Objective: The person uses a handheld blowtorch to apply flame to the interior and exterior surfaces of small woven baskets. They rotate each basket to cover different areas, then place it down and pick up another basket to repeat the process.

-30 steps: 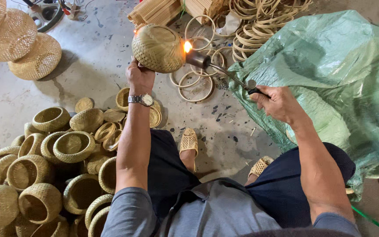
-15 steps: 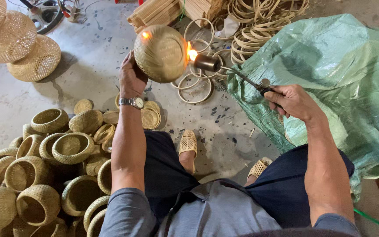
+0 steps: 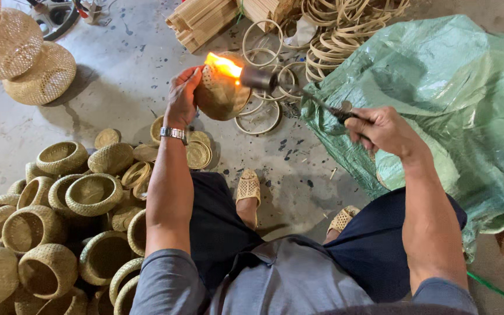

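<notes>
since half a second ago the basket (image 3: 220, 93) has turned in my left hand (image 3: 183, 96), so i now see its side and rim instead of its round bottom, and the flame (image 3: 224, 64) licks over its top edge rather than its right side. the torch (image 3: 298, 93) has stayed at much the same height.

room to move: bare floor (image 3: 118, 76) lies open to the left of the basket and below it, down to my sandals (image 3: 248, 188). just behind and under the basket lie loose rings (image 3: 261, 119) on the floor, and the green sack (image 3: 456, 99) crowds the right side, its edge right under the torch's tube. a heap of finished baskets (image 3: 59, 221) fills the lower left, well apart from the flame.

the basket sits up in the air at top centre, held against my left palm, fingers curled round its left wall and thumb over the rim. the torch head nearly touches the rim from the right.

my left arm reaches straight forward, wrist with a watch (image 3: 173, 133) bent slightly inward. my right hand (image 3: 380, 128) is clenched round the torch's handle, knuckles up, forearm angled in from the right over the sack.
</notes>
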